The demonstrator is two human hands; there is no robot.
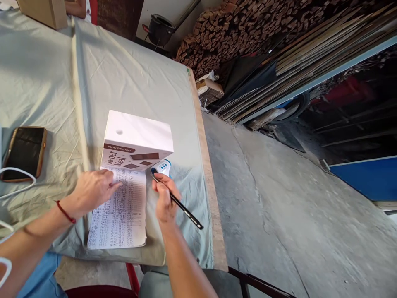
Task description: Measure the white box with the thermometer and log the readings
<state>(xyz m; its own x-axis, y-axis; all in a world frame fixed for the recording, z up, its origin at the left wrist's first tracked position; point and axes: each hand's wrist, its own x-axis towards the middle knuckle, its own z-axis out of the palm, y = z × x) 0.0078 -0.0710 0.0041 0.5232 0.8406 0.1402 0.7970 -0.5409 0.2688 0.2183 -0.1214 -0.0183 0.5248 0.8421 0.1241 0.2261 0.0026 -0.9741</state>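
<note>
A stapled-looking booklet [132,215] covered in small handwriting lies at the table's near edge. My left hand [94,188] rests on its upper left part, thumb apart and the other fingers bent, their tips partly hidden. My right hand [166,198] grips a slim black pen [187,213], held slanting to the right of the booklet. Just beyond the pages stands a white and brown box [139,132] marked "NutriMotion" and "Super Meal", covering the booklet's top edge. A white and blue device [164,167] sits beside the box, partly behind my right hand.
A phone [25,153] and a white cable [18,170] lie at the left on the cloth-covered table [133,78]. The wooden table edge [214,215] runs along the right. A cardboard box [46,12] and another person's arm [76,8] are at the far left; stacked firewood [235,33] lies beyond.
</note>
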